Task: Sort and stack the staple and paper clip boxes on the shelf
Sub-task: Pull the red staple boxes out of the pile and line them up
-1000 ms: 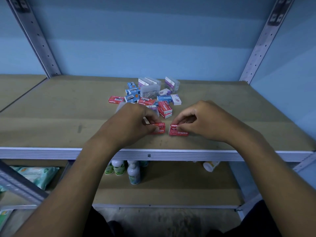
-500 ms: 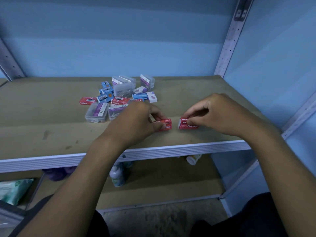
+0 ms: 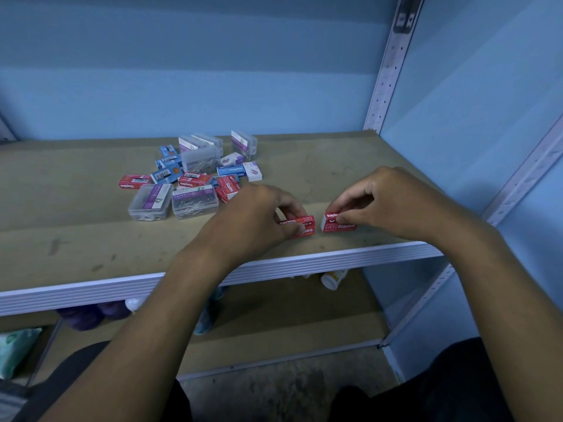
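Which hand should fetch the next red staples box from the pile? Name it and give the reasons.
Left. The left hand sits right beside the pile, with a red staples box just past its knuckles. The right hand is farther from the pile, on the far side of both stacks.

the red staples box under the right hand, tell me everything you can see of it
The red staples box is a small rectangular carton, cardboard by the look, red with white print reading "10 Staples" on the side facing the camera and "Staples" upside down on its top; its left end is white. It looks closed and lies flat near the front edge of the shelf. The right hand pinches it from above. It sits just right of a similar red stack held by the left hand, with a gap between.
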The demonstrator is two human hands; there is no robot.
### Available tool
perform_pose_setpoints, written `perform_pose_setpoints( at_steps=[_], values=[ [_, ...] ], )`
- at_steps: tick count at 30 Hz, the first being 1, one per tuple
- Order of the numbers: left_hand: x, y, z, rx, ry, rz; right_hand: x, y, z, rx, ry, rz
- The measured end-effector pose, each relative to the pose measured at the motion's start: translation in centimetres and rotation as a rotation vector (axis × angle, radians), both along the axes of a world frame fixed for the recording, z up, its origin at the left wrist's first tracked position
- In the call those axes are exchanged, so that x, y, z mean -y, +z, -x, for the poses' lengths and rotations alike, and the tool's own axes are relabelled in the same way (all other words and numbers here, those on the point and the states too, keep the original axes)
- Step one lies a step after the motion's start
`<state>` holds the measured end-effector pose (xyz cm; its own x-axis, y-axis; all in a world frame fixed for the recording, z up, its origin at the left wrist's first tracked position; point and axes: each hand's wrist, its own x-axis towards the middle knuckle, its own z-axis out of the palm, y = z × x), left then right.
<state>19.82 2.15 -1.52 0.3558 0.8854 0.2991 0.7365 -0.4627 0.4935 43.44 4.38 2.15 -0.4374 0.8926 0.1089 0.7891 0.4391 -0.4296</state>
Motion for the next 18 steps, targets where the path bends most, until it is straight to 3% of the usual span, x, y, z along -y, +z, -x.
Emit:
perform_pose_setpoints(
  at_steps=[18],
  values=[
    [0.30, 0.21, 0.19, 0.037, -0.007, 0.035, 0.20, -0.33, -0.25, -0.005, -0.006, 0.055]
  ],
)
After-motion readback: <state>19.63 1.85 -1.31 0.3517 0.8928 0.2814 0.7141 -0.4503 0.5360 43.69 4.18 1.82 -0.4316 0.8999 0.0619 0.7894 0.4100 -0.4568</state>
